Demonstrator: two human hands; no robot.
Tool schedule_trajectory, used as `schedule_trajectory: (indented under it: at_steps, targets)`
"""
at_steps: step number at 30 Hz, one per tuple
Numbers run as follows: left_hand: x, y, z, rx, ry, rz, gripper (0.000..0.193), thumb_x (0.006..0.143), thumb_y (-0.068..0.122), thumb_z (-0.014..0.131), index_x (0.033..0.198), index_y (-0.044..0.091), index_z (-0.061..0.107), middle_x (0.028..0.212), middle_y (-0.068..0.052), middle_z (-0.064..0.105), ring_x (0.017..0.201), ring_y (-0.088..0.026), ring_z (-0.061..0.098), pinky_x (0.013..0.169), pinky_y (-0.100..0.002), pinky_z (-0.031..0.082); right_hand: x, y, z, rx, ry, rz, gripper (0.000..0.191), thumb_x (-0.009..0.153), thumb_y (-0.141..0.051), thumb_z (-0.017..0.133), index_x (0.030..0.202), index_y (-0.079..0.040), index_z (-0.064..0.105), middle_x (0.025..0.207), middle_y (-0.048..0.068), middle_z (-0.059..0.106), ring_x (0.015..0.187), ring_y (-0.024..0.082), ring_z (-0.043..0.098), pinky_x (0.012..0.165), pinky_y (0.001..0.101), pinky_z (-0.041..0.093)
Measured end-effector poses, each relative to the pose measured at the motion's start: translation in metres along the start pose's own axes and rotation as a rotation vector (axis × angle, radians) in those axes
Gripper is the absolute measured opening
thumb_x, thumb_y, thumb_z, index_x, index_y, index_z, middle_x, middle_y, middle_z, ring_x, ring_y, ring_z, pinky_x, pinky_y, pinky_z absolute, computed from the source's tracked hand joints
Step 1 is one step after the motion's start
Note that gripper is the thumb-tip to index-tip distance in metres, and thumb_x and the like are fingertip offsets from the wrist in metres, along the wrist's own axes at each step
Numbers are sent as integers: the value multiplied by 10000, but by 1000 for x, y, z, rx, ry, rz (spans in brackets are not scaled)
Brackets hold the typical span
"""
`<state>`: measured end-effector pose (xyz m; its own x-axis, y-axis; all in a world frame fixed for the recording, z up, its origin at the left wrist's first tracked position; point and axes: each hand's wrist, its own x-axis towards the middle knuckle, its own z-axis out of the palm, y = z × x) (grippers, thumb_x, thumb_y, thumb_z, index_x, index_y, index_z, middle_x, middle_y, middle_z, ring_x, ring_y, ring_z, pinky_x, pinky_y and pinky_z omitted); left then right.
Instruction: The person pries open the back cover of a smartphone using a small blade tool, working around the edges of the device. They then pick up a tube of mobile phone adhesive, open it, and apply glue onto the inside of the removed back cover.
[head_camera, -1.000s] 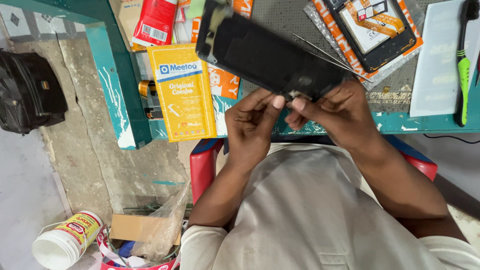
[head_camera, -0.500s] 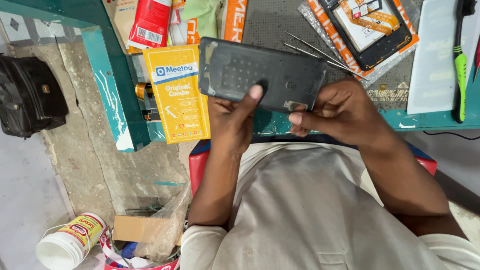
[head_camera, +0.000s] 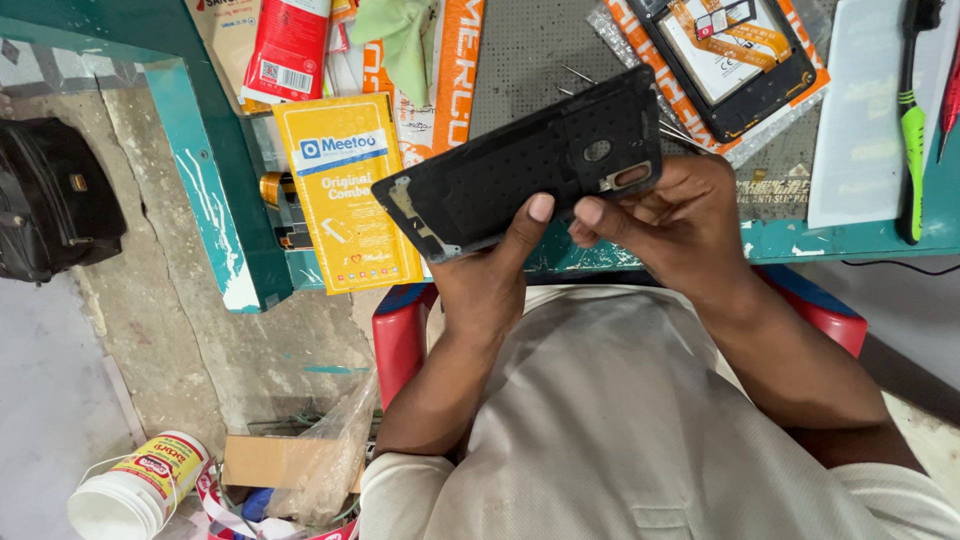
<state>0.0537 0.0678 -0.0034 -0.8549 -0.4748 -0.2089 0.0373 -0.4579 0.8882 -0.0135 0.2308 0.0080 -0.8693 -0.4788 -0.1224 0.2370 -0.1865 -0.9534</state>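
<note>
Left hand (head_camera: 490, 285): we grip the flat black plastic phone back cover (head_camera: 525, 170) from below, thumb on its face | right hand (head_camera: 672, 222): fingertips pinch the cover's right end near the camera cutout | risk: twisting may crack it, or it slips toward the yellow cardboard box (head_camera: 345, 190) left of our fingers

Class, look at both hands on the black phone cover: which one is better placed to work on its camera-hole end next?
Probably the right hand: its fingers lie beside the camera holes of the black phone cover, while the left hand props its lower edge.
</note>
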Motion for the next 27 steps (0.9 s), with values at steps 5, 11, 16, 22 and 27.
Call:
schedule_trajectory:
  at_steps: [5, 11, 16, 22, 27]
  targets:
    - [-3, 2, -1, 127, 23, 37, 443, 903, -46, 818, 1287, -30, 599, 1206, -101, 694, 1094, -169, 664, 1010, -311, 558, 1, 1, -3, 174, -47, 96, 81, 1002, 55, 694, 1082, 48, 688, 974, 131, 729, 849, 178, 714, 733, 355, 608]
    - [-9, 2, -5, 213, -32, 54, 259, 939, -2, 809, 1159, -52, 683, 1074, -67, 728, 943, -129, 679, 868, -262, 580, 3, 13, -11, 323, -42, 154, 65, 987, 57, 679, 1047, 51, 702, 962, 165, 747, 849, 231, 750, 735, 389, 636]
    - [-13, 0, -7, 240, -46, 64, 242, 944, 16, 810, 1145, -60, 697, 1054, -63, 733, 919, -117, 672, 842, -250, 569, 2, 17, -11, 297, -48, 103, 84, 979, 83, 661, 1048, 54, 698, 964, 176, 742, 843, 241, 748, 727, 394, 642]
    - [-11, 4, -5, 256, 8, 101, 321, 936, 26, 824, 1200, -53, 660, 1132, -76, 715, 1014, -144, 674, 942, -279, 563, 0, 17, -20, 241, -121, 96, 104, 931, 69, 668, 1026, 79, 707, 961, 184, 753, 844, 222, 765, 765, 368, 653]
    - [-4, 4, 1, 92, 56, 72, 472, 917, -17, 814, 1326, -27, 577, 1263, -91, 676, 1157, -173, 646, 1066, -307, 527, -5, 19, -18, -2, -47, 81, 105, 896, 106, 786, 937, 73, 695, 886, 175, 764, 799, 193, 771, 726, 335, 663]
